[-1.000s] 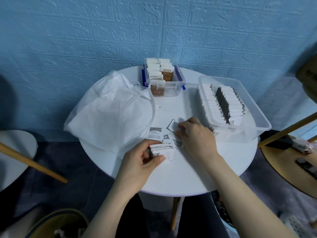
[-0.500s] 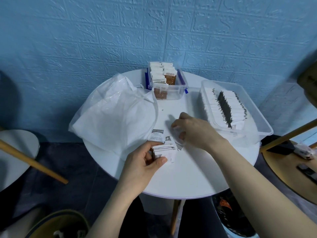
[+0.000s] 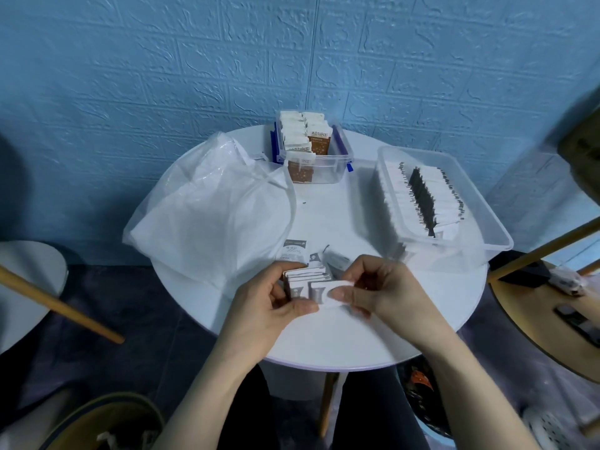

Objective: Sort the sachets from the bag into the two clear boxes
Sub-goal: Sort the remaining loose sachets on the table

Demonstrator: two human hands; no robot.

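A smooth, round white counter point(image 3: 324, 339) is set against a blue wall point(image 3: 194, 60) embossed with a brick pattern. At ten o'clock on the counter a crumpled, translucent white plastic bag point(image 3: 207, 216) is spread, its mouth turned toward the centre. At two o'clock a large rectangular clear box point(image 3: 487, 203) is seen, filled with a row of upright white sachets with dark edges; at twelve o'clock a smaller clear box point(image 3: 341, 151) with blue clips is packed with brown-and-white sachets. At the near centre a stack of small white sachets point(image 3: 303, 279) is gripped by the left hand point(image 3: 272, 306), fingers curled round it. A single white sachet point(image 3: 328, 295) is pinched by the right hand point(image 3: 386, 287) and laid against the stack's front. A loose sachet point(image 3: 293, 251) printed "Sugar" lies flat just beyond the stack, near the bag's edge. Compared with half a second earlier, the right hand has been drawn back from the loose sachets on the counter to the stack. The other sachets behind the hands are blurred, and their print cannot be read.
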